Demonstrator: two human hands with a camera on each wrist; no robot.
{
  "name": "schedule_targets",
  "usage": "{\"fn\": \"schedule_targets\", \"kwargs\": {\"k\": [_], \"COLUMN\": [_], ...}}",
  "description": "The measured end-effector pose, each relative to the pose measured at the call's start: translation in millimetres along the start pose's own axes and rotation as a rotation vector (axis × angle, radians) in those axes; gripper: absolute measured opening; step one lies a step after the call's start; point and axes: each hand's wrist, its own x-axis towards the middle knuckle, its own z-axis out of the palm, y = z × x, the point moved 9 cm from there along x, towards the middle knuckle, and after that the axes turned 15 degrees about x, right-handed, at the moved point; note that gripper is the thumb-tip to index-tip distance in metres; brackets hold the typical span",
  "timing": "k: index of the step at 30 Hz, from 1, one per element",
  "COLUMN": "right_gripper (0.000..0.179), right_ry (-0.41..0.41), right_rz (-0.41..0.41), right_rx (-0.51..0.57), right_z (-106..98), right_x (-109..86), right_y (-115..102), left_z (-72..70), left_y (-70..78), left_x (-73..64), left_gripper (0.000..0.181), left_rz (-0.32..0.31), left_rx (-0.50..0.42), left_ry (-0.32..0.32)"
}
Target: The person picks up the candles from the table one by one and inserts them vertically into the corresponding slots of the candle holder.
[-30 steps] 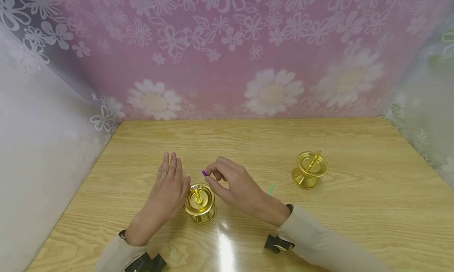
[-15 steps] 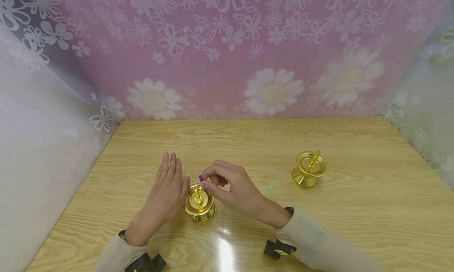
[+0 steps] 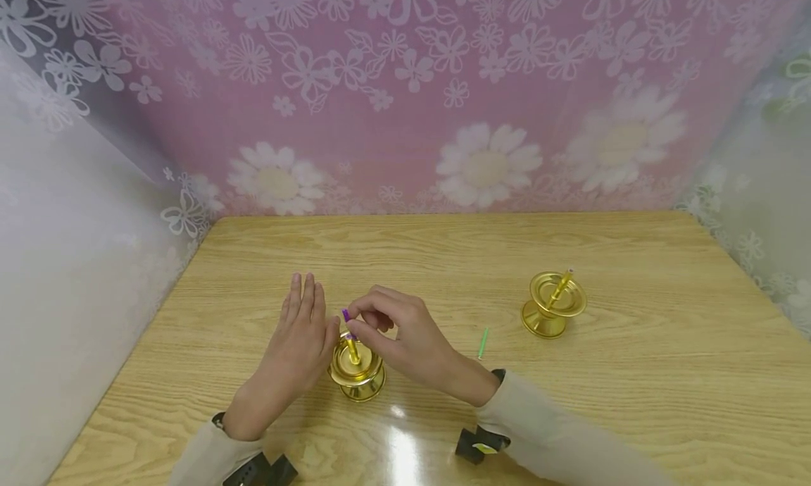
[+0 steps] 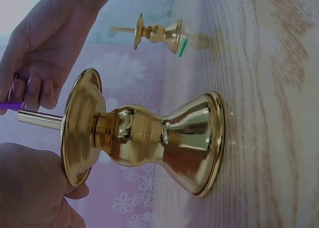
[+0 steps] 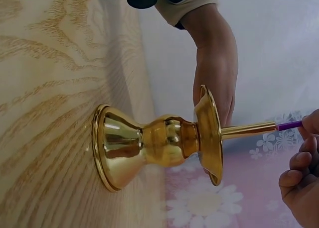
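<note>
A shiny gold candle holder (image 3: 357, 380) stands upright on the table, with a wide dish and a thin gold tube (image 5: 249, 130) rising from its middle. My right hand (image 3: 405, 334) pinches a thin purple candle (image 5: 289, 125) between thumb and index finger. The candle's lower end meets the top of the tube in the right wrist view. My left hand (image 3: 298, 345) lies along the holder's left side, fingers straight and pointing away from me, its thumb at the dish rim.
A second gold candle holder (image 3: 546, 320) stands to the right, its tube leaning. Between the two holders a thin green candle (image 3: 484, 343) lies on the wooden table (image 3: 405, 253). Floral cloth walls (image 3: 380, 134) close off the back and sides.
My right hand has moved left with the purple candle, from beside the near holder to over its tube, and the candle now points downward. The left hand stays put.
</note>
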Motion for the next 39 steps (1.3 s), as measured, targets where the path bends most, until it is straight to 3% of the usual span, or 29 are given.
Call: {"fn": "schedule_targets", "kwargs": {"k": [25,39], "right_gripper": [0.006,0.012], "right_ry": [0.031,-0.029], "right_rz": [-0.002,-0.179], "right_rx": [0.029,-0.076], "right_z": [5,8], "right_x": [3.4,2.3], "right_y": [7,-4], "left_z": [0.9,1.2], "left_y": [-1.4,-1.8], "left_x": [0.0,-0.3], "left_gripper": [0.058,0.059], "left_rz": [-0.004,0.004], "left_rx": [-0.011,-0.006], "left_ry": [0.001,-0.007]}}
